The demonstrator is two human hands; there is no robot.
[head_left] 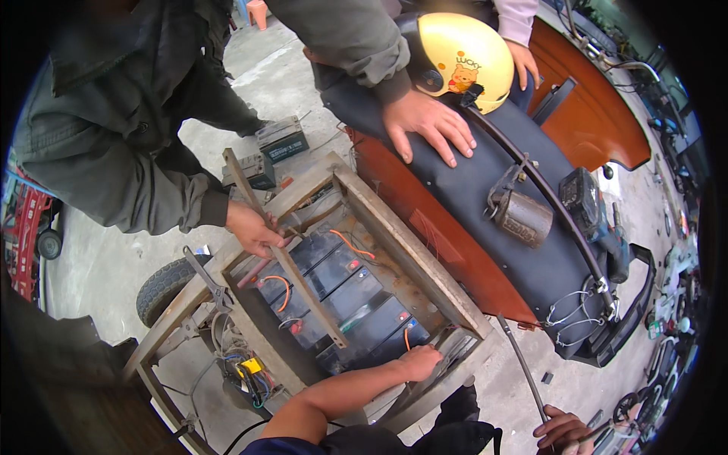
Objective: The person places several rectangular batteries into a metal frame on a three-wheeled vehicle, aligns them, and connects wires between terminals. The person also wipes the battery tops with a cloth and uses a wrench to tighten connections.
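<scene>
My left hand [421, 362] is closed in a fist at the near right corner of a metal frame [413, 246], beside the batteries; its grip is hidden. At the lower right, my right hand [563, 431] is wrapped round a long thin metal rod [522, 360], which slants up to the left. Dark batteries [356, 297] with orange cables sit side by side inside the frame. A co-worker's hand [256, 229] holds a flat metal bar [292, 269] slanting across them. The co-worker's other hand [431, 125] rests flat on a black seat [455, 186].
On the seat lie a yellow helmet [462, 61], a rusty metal cylinder [523, 218] and a cordless power tool [591, 208]. Another person's hand [523, 64] is behind the helmet. A tyre [171, 292], adjustable wrench [208, 277] and loose wiring [246, 371] are left; more batteries [282, 140] stand beyond.
</scene>
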